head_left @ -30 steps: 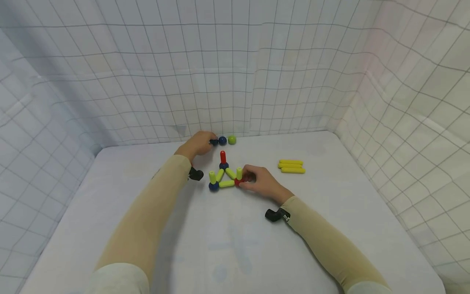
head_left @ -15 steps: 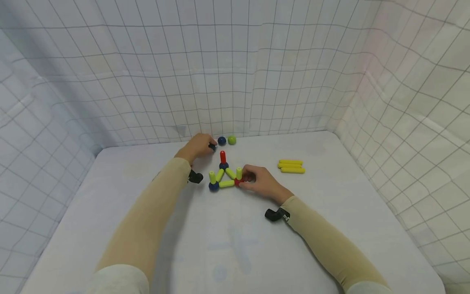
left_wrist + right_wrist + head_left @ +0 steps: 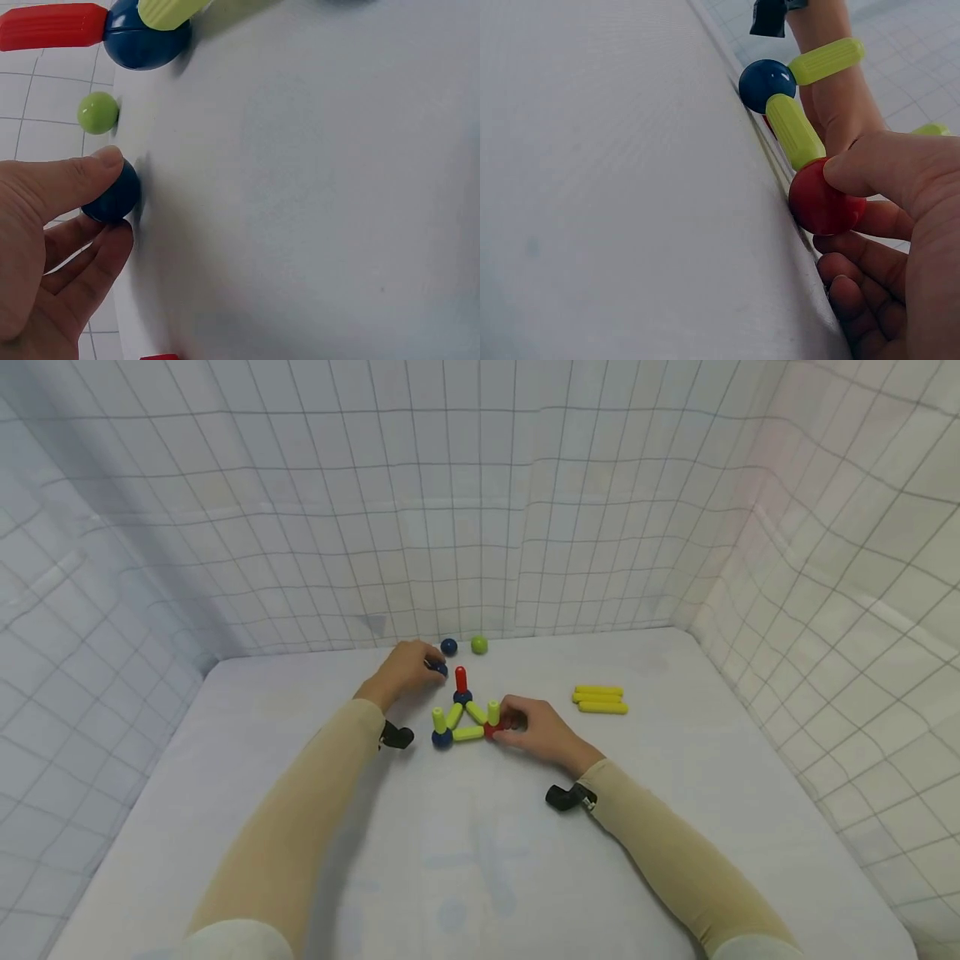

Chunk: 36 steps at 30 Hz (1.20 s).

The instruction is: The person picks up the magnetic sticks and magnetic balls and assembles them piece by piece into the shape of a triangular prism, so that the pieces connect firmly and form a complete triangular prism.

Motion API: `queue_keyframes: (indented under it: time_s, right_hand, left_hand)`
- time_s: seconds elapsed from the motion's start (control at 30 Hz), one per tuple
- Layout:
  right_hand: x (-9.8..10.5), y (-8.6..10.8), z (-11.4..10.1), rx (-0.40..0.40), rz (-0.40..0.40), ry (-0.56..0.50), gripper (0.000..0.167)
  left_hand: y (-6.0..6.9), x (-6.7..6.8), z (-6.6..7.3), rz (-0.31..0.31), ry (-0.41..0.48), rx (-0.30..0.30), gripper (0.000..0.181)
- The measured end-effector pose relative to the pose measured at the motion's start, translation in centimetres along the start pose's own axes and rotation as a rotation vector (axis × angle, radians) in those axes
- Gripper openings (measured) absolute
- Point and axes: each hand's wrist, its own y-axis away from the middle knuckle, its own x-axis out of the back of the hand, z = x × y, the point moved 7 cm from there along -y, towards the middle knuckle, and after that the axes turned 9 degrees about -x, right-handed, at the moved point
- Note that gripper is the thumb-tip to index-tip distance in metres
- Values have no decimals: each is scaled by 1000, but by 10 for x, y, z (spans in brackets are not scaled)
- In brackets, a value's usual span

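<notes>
My left hand (image 3: pixel 405 670) pinches a dark blue ball (image 3: pixel 112 196) between thumb and fingers, low over the white table, behind and left of a triangle of yellow-green rods. My right hand (image 3: pixel 543 731) holds the red ball (image 3: pixel 821 202) at the triangle's right corner, thumb on top and fingers at its side. Blue balls form the front-left corner (image 3: pixel 442 737) and the back corner (image 3: pixel 462 697). A red rod (image 3: pixel 461 679) stands upright on the back ball. Yellow-green rods (image 3: pixel 439 720) stand on both front corners.
Near the back wall lie another dark blue ball (image 3: pixel 448 647) and a green ball (image 3: pixel 479 645). Several yellow rods (image 3: pixel 601 699) lie side by side on the right. Gridded white cloth (image 3: pixel 465 527) hangs behind and on both sides of the table.
My left hand has drawn the blue ball from the row at the back toward me, nearer the triangle. The right hand keeps its hold on the red ball.
</notes>
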Motion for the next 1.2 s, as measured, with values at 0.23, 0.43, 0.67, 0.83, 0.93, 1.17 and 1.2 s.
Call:
queue_keyframes:
  time_s: [0.23, 0.43, 0.67, 0.83, 0.93, 1.17, 1.2]
  right_hand:
    - [0, 1, 0, -2, 1, -6, 17]
    - [-1, 1, 0, 4, -2, -8, 17]
    - [0, 1, 1, 4, 8, -10, 16]
    - [1, 1, 2, 9, 9, -16, 17]
    - [1, 1, 2, 10, 10, -18, 16]
    - [1, 1, 1, 16, -2, -28, 18]
    - [1, 2, 0, 13, -2, -30, 18]
  left_hand:
    - [12, 1, 0, 14, 0, -22, 42]
    - [34, 20, 7, 139, 133, -37, 45]
    - [61, 42, 28, 243, 229, -68, 41]
    - [79, 48, 44, 244, 245, -117, 40]
    - [89, 49, 51, 235, 242, -144, 39]
    - [109, 47, 61, 239, 248, -182, 37]
    - [110, 47, 62, 239, 248, -189, 36]
